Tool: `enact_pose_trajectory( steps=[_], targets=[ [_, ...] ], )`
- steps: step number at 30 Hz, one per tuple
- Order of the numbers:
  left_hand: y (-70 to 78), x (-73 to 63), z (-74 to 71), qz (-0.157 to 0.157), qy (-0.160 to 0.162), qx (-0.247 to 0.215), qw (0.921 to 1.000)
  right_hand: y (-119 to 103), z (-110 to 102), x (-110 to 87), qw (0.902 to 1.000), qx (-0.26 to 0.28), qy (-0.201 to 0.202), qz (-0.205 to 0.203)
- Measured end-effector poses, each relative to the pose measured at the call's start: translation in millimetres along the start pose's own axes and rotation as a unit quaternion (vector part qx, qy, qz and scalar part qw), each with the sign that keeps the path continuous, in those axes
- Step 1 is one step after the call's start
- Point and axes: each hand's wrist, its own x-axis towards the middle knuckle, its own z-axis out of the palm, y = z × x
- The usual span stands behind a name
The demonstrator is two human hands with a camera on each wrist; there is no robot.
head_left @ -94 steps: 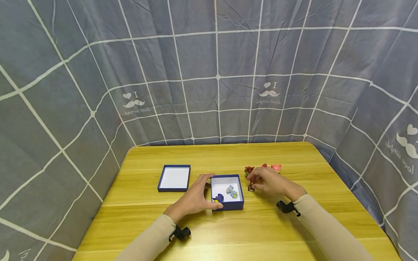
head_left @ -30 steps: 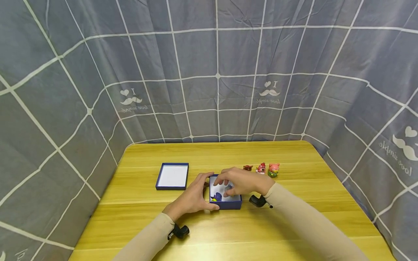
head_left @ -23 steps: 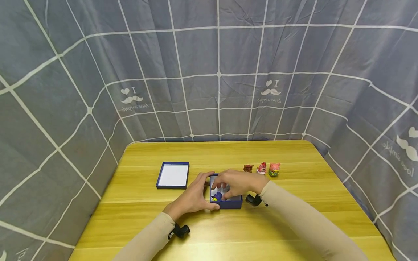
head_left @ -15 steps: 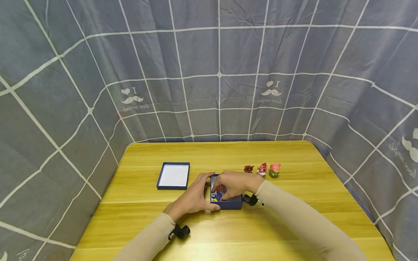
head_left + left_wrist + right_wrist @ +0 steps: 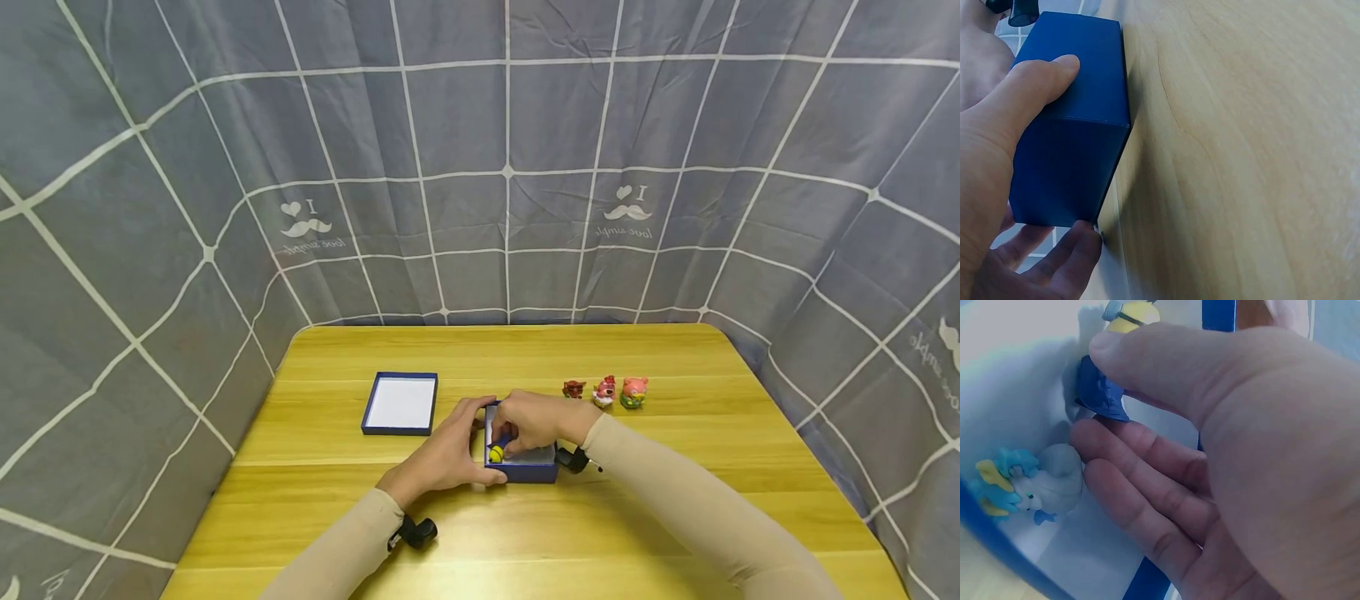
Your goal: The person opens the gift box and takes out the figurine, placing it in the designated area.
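Note:
My left hand [image 5: 442, 462] grips the left side of a blue box [image 5: 531, 473] with a white inside. In the left wrist view the thumb lies on one blue face and the fingertips touch the opposite edge. Inside the box, my right hand [image 5: 534, 419] pinches a blue-and-yellow toy figurine [image 5: 1100, 390] between thumb and fingers. Its yellow end [image 5: 496, 454] shows near the box's front left corner. A grey figurine with turquoise and yellow parts [image 5: 1054, 481] lies on the box floor beside the fingertips; the right hand hides it in the head view.
A blue-rimmed lid [image 5: 400, 404], white inside up, lies left of the box. Behind the right forearm stand a brown figurine [image 5: 573, 389], partly hidden, a red-and-white figurine [image 5: 604, 392] and a pink-and-green figurine [image 5: 633, 392]. A grey checked curtain [image 5: 465, 208] surrounds the wooden table [image 5: 315, 517].
My right hand has come left from beside the brown figurine into the box and taken hold of the blue-and-yellow figurine, which has turned to show more yellow. The left hand keeps its grip.

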Motion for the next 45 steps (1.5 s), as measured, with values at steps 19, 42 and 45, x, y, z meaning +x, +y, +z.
enact_pose_trajectory(
  steps=[19,42,45],
  targets=[
    [-1.3,-0.9,0.9,0.002,0.0,-0.003,1.0,-1.5,4.1,-1.7,0.9999,-0.014,-0.003,0.009],
    [-2.7,-0.3,2.4,0.002,0.0,-0.005,1.0,-3.2,0.6,-15.9,0.9991,-0.012,0.04,-0.002],
    [-2.4,0.3,2.1,0.003,0.0,-0.007,1.0,-3.6,-0.4,-17.7,0.9989,-0.006,0.046,0.007]
  ],
)
